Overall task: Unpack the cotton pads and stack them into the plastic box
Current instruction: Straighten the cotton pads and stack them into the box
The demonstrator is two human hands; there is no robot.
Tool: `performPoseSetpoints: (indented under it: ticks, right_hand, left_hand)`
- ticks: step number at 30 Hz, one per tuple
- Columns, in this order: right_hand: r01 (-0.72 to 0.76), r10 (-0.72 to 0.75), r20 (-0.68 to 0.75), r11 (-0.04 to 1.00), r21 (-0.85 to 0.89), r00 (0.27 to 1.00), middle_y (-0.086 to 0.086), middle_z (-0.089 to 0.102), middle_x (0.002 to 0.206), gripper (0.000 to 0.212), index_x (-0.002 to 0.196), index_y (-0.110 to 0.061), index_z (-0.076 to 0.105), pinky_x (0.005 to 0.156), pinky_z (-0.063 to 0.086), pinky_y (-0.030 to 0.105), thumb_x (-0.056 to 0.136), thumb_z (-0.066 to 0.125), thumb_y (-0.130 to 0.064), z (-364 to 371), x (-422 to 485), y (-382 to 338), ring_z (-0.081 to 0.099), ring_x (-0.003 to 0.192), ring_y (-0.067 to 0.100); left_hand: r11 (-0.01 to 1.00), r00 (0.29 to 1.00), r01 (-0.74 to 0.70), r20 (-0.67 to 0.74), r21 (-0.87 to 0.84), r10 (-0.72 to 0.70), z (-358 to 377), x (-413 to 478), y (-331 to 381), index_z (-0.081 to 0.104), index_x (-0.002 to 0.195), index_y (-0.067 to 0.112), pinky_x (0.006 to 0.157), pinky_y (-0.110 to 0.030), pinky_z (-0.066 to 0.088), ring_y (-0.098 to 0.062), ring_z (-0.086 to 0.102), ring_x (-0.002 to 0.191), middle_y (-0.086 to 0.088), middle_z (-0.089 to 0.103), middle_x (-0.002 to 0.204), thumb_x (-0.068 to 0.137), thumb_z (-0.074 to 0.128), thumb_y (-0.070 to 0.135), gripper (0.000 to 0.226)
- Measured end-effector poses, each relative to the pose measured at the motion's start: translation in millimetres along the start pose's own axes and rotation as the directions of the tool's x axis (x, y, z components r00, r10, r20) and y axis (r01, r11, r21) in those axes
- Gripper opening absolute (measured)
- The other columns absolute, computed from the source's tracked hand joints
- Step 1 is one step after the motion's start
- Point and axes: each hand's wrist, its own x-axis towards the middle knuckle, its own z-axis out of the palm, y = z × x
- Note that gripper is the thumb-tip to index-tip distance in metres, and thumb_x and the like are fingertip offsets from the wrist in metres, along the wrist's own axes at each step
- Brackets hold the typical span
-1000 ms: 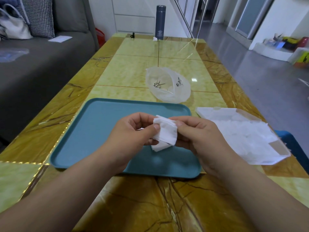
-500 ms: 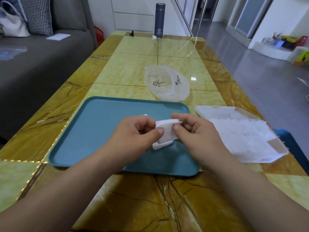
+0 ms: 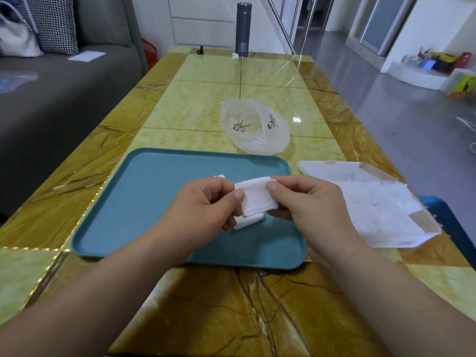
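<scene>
Small white scrap (image 3: 219, 175), far edge of teal plastic tray (image 3: 144, 202): my left hand (image 3: 203, 210) hides most.
Translucent plastic bag (image 3: 255, 127), contents: I can't tell.

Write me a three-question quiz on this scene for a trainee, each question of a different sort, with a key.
1. True or false: only the right hand holds the stack of cotton pads.
2. What stands at the far end of the table? A) a dark flask B) a kettle C) a vase
3. Fill in: the open white pack lies to the ___ of the teal tray.
Key: 1 false, the left hand pinches it too; 2 A; 3 right.
</scene>
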Motion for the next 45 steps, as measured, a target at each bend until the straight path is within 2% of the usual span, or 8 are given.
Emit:
performPoseSetpoints:
  ticks: [8,13,20,29,33,37,40,45]
  right_hand:
    - [0.028,-0.029,-0.05,0.999,-0.024,0.998,0.004,0.078,0.085,0.008,0.083,-0.013,0.081,0.074,0.064,0.035,0.089,0.078,-0.008,-8.0,5.6,-3.0,0.072,0.082,0.019]
    - [0.058,-0.054,0.08,0.997,-0.051,0.995,0.011,0.079,0.098,0.004,0.088,-0.009,0.08,0.086,0.059,0.039,0.087,0.078,-0.007,-11.1,5.6,-6.8,0.07,0.089,0.022]
    - [0.094,-0.082,0.109,0.989,-0.117,0.991,0.01,0.08,0.088,0.003,0.086,-0.013,0.082,0.093,0.059,0.058,0.085,0.081,-0.01,-10.4,3.8,-2.8,0.073,0.097,0.038]
    - [0.087,-0.073,0.106,0.987,-0.132,0.992,0.009,0.079,0.083,0.007,0.085,-0.013,0.08,0.075,0.064,0.041,0.084,0.083,-0.007,-9.9,3.0,-3.4,0.074,0.081,0.022]
    - [0.082,-0.074,0.091,0.993,-0.09,0.993,0.013,0.076,0.082,0.021,0.101,-0.016,0.074,0.074,0.062,0.036,0.085,0.081,-0.004,-8.2,2.1,-3.2,0.073,0.079,0.022]
    - [0.005,0.006,0.176,0.998,-0.064,0.984,0.013,0.075,0.085,0.046,0.127,-0.019,0.064,0.081,0.063,0.039,0.086,0.081,-0.006,-7.3,2.3,-2.6,0.073,0.082,0.022]
    - [-0.063,0.078,0.189,0.994,-0.084,0.979,0.01,0.077,0.089,0.028,0.114,-0.01,0.074,0.075,0.064,0.036,0.087,0.079,-0.006,-5.7,1.0,0.1,0.073,0.082,0.019]
    - [0.01,-0.019,-0.033,0.968,-0.25,0.999,0.007,0.076,0.087,0.002,0.092,-0.021,0.074,0.085,0.063,0.05,0.091,0.075,-0.019,-6.7,8.3,10.0,0.07,0.08,0.017]
  left_hand:
    - [0.996,0.998,0.049,-0.038,-0.068,-0.052,-2.5,2.9,-1.1,0.069,0.083,-0.003,0.062,-0.031,0.052,-0.018,0.058,0.058,-0.006,0.068,0.068,0.101,0.063,0.014,0.025]
    - [0.998,0.996,0.068,-0.051,-0.011,-0.068,-3.0,4.1,-3.1,0.074,0.086,0.007,0.055,-0.02,0.046,-0.012,0.049,0.055,0.013,0.058,0.056,0.101,0.063,0.018,0.021]
    - [0.999,0.998,0.044,0.045,0.014,-0.044,-2.2,0.8,0.5,0.078,0.095,0.017,0.055,-0.018,0.045,-0.011,0.05,0.056,0.004,0.056,0.062,0.102,0.061,0.018,0.019]
    - [0.996,0.997,0.051,0.06,0.068,-0.055,-2.7,0.8,1.1,0.076,0.088,0.015,0.054,-0.016,0.043,-0.014,0.051,0.056,0.002,0.057,0.06,0.102,0.06,0.016,0.021]
    - [0.992,0.991,0.112,0.077,-0.053,-0.108,-2.4,0.6,4.4,0.068,0.083,-0.001,0.059,-0.029,0.047,-0.018,0.051,0.06,-0.007,0.057,0.065,0.102,0.059,0.04,0.046]
    - [0.991,0.999,-0.016,0.03,0.133,0.012,-0.8,1.5,-1.8,0.075,0.085,0.012,0.058,-0.029,0.041,-0.011,0.048,0.057,-0.001,0.06,0.068,0.098,0.068,0.029,0.023]
    - [0.945,0.993,-0.118,0.017,0.306,0.118,-1.5,5.6,-9.4,0.073,0.087,0.019,0.058,-0.017,0.039,-0.001,0.049,0.055,0.018,0.058,0.063,0.099,0.067,0.028,0.016]
    - [0.711,0.994,-0.113,0.086,0.694,0.074,5.1,16.7,-21.9,0.06,0.135,0.027,0.097,-0.039,0.05,-0.017,0.057,0.118,0.01,0.056,0.127,0.099,0.06,0.037,0.037]
